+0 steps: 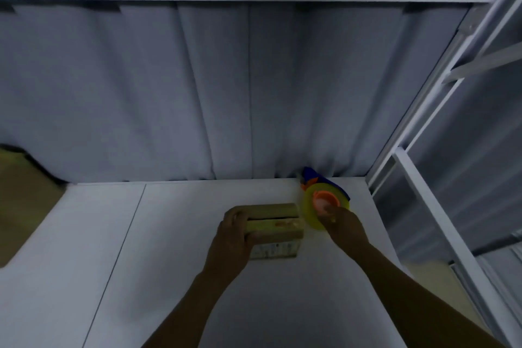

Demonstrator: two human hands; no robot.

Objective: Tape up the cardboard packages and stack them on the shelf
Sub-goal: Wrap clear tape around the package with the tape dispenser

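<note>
We hold the box (279, 223) w/ L hand (234, 234), tape (310, 206) w/ R hand (343, 226).
Box sits mid-shelf (169, 234), flat on the white board, top seam up. L hand wraps its left end, fingers curled over the top. R hand pinches the near edge of the yellow tape, just right of the box, near the curtain (197, 93). Cardboard piece (25, 192) lies far left.

1. Only print I can spot is a pale label (274, 251) on the near side of the cardboard box (282, 232).
2. It has some dark marks, way too blurry to read.
3. Nothing legible on the yellow tape roll (308, 207) either.
</note>
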